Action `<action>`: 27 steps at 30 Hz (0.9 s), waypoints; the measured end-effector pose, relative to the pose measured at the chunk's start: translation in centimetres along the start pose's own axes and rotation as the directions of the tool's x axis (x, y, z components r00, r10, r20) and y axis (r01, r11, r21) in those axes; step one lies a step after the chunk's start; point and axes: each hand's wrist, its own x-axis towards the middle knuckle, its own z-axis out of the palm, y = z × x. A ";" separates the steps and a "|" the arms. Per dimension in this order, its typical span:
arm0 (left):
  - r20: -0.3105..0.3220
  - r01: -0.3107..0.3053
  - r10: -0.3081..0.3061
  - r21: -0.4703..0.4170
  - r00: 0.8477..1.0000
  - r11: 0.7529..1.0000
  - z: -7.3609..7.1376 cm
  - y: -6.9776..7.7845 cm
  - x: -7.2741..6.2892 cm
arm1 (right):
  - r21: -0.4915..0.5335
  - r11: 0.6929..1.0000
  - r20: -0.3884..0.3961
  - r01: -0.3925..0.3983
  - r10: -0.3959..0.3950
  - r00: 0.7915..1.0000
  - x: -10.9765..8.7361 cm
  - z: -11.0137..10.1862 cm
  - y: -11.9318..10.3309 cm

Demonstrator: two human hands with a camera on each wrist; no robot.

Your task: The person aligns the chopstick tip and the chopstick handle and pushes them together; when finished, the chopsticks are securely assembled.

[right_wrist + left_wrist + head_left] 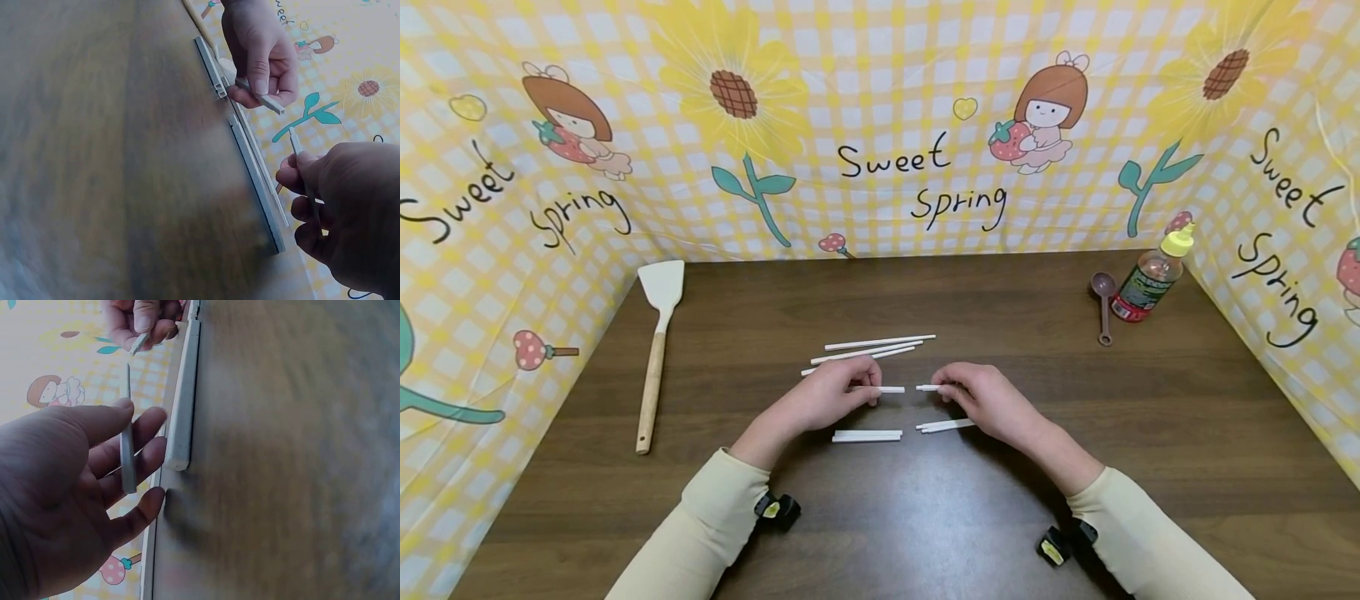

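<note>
In the head view, my left hand (pixel 835 390) pinches a white chopstick section (pixel 892 390) between thumb and fingers. My right hand (pixel 996 402) pinches another white section (pixel 927 387), its narrow peg end pointing left. A small gap separates the two facing ends. The right wrist view shows a hollow square end on the left hand's section (pixel 272 104) and a thinner tip on the right hand's section (pixel 295 141). Nearer the front lie loose sections (pixel 867 436) on the left and more sections (pixel 946 426) on the right, partly under my right hand.
Behind my hands lie three longer white chopsticks (pixel 880 342). A white spatula (pixel 656 375) with a wooden handle lies at the left. At the back right are a brown measuring spoon (pixel 1104 304) and a yellow-capped bottle (pixel 1146 283). Printed cloth (pixel 880 100) walls surround the wooden table (pixel 880 533).
</note>
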 end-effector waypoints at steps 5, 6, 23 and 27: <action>-0.015 0.021 -0.021 0.010 1.000 1.000 0.0 0.1 0.1 | -0.020 0.998 -0.021 0.053 -0.053 0.998 0.0 0.0 0.2; -0.023 0.019 -0.019 0.013 1.000 1.000 0.0 0.2 0.1 | -0.022 0.998 -0.024 0.058 -0.059 0.998 0.0 -0.1 0.2; -0.047 -0.036 0.037 0.029 0.998 0.999 0.2 0.2 0.2 | -0.021 0.996 -0.054 0.088 -0.089 0.995 0.0 -0.1 -0.1; -0.051 -0.027 0.029 0.042 0.998 0.999 0.2 0.3 0.2 | -0.022 0.995 -0.048 0.096 -0.096 0.994 0.0 -0.1 -0.2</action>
